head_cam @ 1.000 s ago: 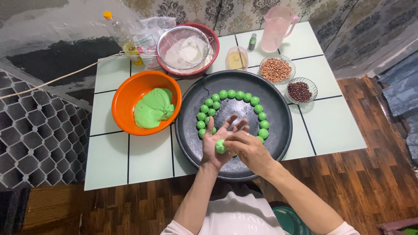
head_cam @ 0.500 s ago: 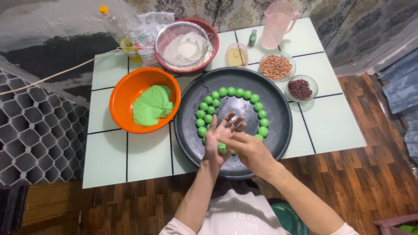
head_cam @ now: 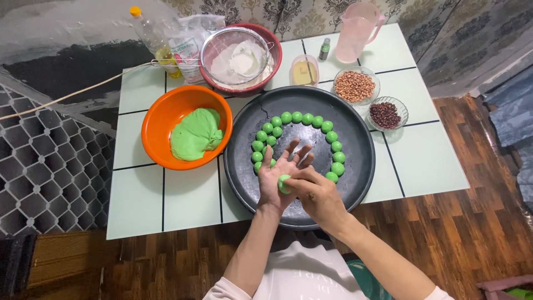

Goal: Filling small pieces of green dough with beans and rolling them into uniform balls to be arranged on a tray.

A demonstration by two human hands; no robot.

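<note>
Item: green dough ball [head_cam: 283, 183], small, soft and smooth-skinned, pressed between the two hands above the near part of the round dark tray [head_cam: 355, 183].

Left hand [head_cam: 279, 173]: palm up, fingers spread flat, the ball resting on it. Right hand [head_cam: 317, 195]: laid over the ball from the near side, fingers loosely curled against it, not clenched.

On the tray: an arc of finished green balls [head_cam: 302, 118], matt, even, round, running along the far and right sides, some touching their neighbours.

Left of the tray: orange plastic bowl [head_cam: 161, 119], glossy, holding a lump of the same green dough [head_cam: 195, 133], slack and folded.

Beyond the tray: red basin with a wire sieve of white flour [head_cam: 236, 55]; small glass dishes of pale peanuts [head_cam: 354, 86] and dark red beans [head_cam: 386, 115]; pink jug [head_cam: 355, 30]; oil bottle [head_cam: 155, 39].

Tabletop [head_cam: 427, 155]: pale green, tiled.

Risks, as judged: uneven palm pressure could flatten or crack the soft ball; sticky dough may cling to the skin; the forearms, hanging over the tray's near rim, could dent the nearest balls.
</note>
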